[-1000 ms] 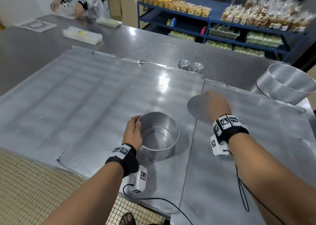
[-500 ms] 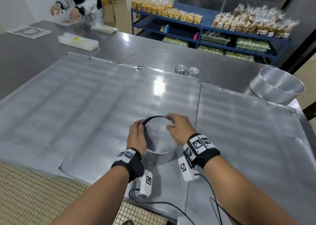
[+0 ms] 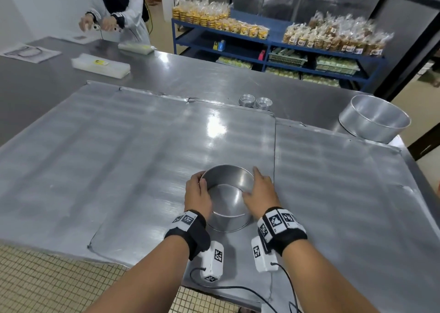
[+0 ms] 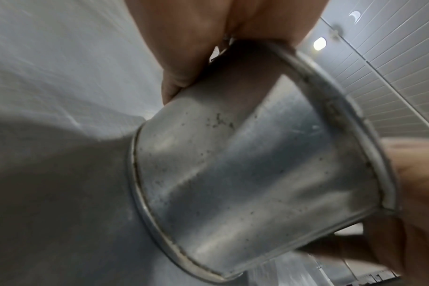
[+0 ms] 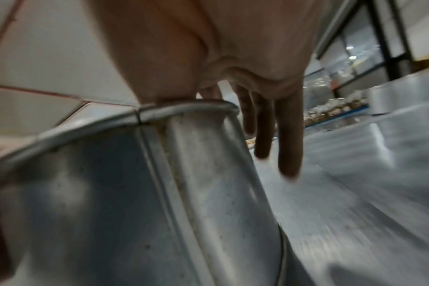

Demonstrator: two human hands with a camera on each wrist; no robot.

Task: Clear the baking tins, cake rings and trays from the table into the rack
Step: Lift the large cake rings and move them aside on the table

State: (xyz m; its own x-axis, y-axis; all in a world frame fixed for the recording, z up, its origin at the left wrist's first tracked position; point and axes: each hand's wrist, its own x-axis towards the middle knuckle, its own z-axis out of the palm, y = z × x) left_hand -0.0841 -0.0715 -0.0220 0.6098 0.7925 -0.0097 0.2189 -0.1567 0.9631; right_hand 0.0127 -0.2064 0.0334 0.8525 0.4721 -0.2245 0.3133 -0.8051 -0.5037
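A round metal baking tin (image 3: 226, 219) stands upright near the front edge of the steel table (image 3: 119, 157). My left hand (image 3: 198, 193) grips its left rim, thumb inside and fingers outside. My right hand (image 3: 259, 193) holds the right rim, with the thumb inside and the fingers fairly straight down the outer wall. The left wrist view fills with the tin's speckled wall (image 4: 257, 164). In the right wrist view the rim and seam of the tin (image 5: 135, 193) sit under my palm. A flat bottom shows inside the tin.
A larger round tin (image 3: 375, 119) sits at the table's far right corner. Two small fluted tins (image 3: 256, 101) stand mid-back. Clear plastic boxes (image 3: 101, 66) lie back left, near another person (image 3: 114, 10). Blue shelves (image 3: 273, 43) with bagged goods stand behind the table.
My right hand carried a flat round disc from the right, lowered it into the tin, then moved to the right rim. My left hand stayed on the left rim.
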